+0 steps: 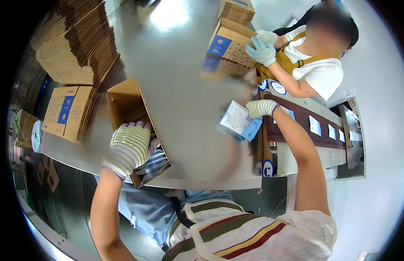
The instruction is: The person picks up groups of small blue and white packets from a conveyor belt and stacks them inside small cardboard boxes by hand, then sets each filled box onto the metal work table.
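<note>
My left hand (130, 145), in a striped glove, reaches into an open cardboard box (123, 98) on the metal table. Its fingers bend down inside with the thumb apart, and their tips are partly hidden. Blue-and-white packets (153, 164) stand at the near end of this box, beside the hand. On the right, my right hand (262, 108), in a matching glove, closes on the edge of several flat blue-and-white packets (239, 118). These packets are at the table's right side, by the end of the conveyor, and look slightly blurred.
A brown conveyor belt (297, 114) carries spaced packets (315, 125). Across the table, a gloved co-worker (313, 71) holds a cardboard box (230, 42). Flattened cartons (75, 43) are stacked at the far left, above more folded cartons (67, 111). The table's edge (210, 185) curves before me.
</note>
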Demonstrator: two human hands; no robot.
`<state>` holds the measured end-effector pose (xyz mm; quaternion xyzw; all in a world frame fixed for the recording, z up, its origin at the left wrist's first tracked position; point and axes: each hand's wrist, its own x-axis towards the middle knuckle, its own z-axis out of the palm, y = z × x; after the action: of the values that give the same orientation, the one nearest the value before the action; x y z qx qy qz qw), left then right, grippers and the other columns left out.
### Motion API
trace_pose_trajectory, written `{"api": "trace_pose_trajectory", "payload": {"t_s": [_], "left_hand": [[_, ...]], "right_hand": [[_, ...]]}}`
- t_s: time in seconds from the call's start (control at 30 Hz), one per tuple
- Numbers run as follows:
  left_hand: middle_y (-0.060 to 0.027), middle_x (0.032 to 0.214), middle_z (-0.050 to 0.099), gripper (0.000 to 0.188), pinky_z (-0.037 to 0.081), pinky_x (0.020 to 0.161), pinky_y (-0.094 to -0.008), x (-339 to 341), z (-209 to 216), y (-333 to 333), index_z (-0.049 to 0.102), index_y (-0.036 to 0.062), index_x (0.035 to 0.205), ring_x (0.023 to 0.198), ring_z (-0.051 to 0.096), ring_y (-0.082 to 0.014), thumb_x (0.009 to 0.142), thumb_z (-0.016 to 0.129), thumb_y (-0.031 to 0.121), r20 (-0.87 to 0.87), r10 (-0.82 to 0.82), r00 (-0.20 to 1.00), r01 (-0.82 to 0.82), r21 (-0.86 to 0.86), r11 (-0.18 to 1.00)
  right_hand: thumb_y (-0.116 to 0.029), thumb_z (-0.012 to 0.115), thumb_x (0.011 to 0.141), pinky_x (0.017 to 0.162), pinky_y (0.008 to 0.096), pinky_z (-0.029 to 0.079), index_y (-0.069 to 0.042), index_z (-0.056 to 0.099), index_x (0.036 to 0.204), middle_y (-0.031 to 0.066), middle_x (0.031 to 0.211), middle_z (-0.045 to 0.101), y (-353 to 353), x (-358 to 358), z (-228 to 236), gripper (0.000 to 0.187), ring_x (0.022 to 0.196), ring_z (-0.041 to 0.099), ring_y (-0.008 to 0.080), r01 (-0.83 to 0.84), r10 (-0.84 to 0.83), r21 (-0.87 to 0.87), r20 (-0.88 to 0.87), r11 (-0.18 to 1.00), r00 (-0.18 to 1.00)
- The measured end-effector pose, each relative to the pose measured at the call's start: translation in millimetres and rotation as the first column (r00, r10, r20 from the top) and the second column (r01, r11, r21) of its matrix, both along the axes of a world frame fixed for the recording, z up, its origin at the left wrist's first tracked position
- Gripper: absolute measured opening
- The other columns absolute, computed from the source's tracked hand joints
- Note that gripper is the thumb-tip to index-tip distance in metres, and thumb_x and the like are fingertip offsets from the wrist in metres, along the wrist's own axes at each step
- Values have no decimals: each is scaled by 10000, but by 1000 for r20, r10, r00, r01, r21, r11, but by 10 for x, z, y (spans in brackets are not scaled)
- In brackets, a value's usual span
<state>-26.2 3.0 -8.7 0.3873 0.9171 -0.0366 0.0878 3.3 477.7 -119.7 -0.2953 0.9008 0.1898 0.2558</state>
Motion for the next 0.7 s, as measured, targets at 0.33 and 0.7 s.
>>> {"api": "trace_pose_trajectory", "payload": {"t_s": [0.33,0.7], "left_hand": [[-201,1032,631,491,467,866,-427,-8,-12,-57,614,-31,1105,981,603,-333,864,535,389,31,-5,999,5,-7,1000],[-206,1137,618,508,470,903,-437,-16,-60,-50,621,-5,1135,1040,601,-344,884,512,422,76,7,997,-10,33,999]], "right_hand": [[-378,677,774,897,449,483,8,552,1132,215,1081,619,-1900,516,429,541,1022,602,334,398,-494,-673,56,623,868],[-360,737,782,933,381,466,-19,597,1179,173,1085,642,-3366,-1021,1007,542,1029,607,299,-81,-337,-987,-124,137,933]]}}
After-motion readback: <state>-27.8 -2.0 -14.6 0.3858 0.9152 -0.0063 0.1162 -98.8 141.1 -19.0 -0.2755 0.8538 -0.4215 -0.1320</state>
